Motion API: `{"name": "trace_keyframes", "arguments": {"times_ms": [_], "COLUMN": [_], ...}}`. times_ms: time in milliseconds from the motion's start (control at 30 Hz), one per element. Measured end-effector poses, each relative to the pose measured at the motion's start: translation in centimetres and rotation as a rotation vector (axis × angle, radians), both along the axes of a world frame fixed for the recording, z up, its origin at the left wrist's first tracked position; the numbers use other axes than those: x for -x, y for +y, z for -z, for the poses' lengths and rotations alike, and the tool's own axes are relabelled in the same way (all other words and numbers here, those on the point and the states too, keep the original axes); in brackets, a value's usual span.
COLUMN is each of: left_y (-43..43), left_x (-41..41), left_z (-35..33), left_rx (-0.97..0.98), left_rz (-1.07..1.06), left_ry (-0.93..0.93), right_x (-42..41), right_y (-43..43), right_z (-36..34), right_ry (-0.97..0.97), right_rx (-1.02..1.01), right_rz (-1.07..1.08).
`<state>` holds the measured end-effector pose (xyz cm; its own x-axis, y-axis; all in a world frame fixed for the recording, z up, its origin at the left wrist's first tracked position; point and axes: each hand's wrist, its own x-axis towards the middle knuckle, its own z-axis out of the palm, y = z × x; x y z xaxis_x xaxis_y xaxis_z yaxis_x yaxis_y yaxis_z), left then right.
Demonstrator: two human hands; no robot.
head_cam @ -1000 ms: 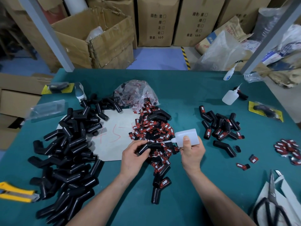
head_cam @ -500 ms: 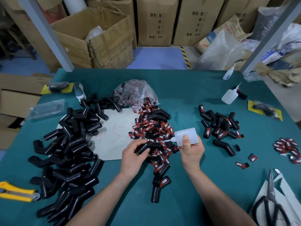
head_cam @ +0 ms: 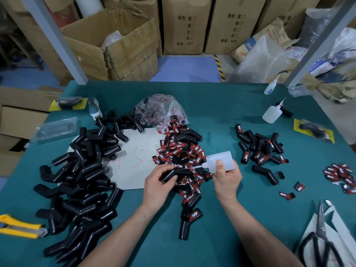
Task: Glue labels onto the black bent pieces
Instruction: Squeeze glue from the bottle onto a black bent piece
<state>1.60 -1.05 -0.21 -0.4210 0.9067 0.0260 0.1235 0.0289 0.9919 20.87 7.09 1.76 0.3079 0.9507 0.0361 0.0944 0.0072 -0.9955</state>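
A: Checking against 1 s back: almost nothing moved. The left hand (head_cam: 158,184) still grips 1 black bent piece (head_cam: 173,173) just below centre frame, over the near edge of the label pile (head_cam: 181,151). The right hand (head_cam: 227,180) is still wrapped round the glue bottle (head_cam: 221,160), thumb on its face, nozzle pointing left at the piece.

B: So still dispensing?

A: My read, yes. The bottle sits a hair higher in frame than 0.5 s ago. That looks like head wobble, not a hand move. Glue step in progress, no label on this piece yet.

B: Can you see the bead?

A: No. The nozzle tip is thin and washed out against the black. Can't tell if it touches, or if any glue is out. Fingers cover much of the piece, and its far end merges with the labels behind it.

B: Overall progress?

A: Judging by piles: the unlabelled pile (head_cam: 81,180) at left frame is big, the labelled pile (head_cam: 260,149) at right frame is small, plus 1 labelled piece (head_cam: 189,218) lying bottom centre. Early days.

B: Anything cut off?

A: Yes: scissors (head_cam: 319,237) clipped by the lower-right corner, utility knife (head_cam: 19,226) by the left edge. The clear bag (head_cam: 159,108) above the label pile holds more labels, count unreadable. Label text blurs out beyond the nearest few.
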Motion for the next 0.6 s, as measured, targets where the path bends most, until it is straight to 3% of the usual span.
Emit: {"name": "trace_keyframes", "arguments": {"times_ms": [600], "left_y": [-0.08], "left_x": [-0.25], "left_z": [-0.66], "left_rx": [-0.002], "left_rz": [-0.011], "left_ry": [-0.009], "right_x": [0.02], "right_y": [-0.15], "right_z": [-0.51], "right_ry": [0.024], "right_rx": [0.01], "right_rz": [-0.016]}}
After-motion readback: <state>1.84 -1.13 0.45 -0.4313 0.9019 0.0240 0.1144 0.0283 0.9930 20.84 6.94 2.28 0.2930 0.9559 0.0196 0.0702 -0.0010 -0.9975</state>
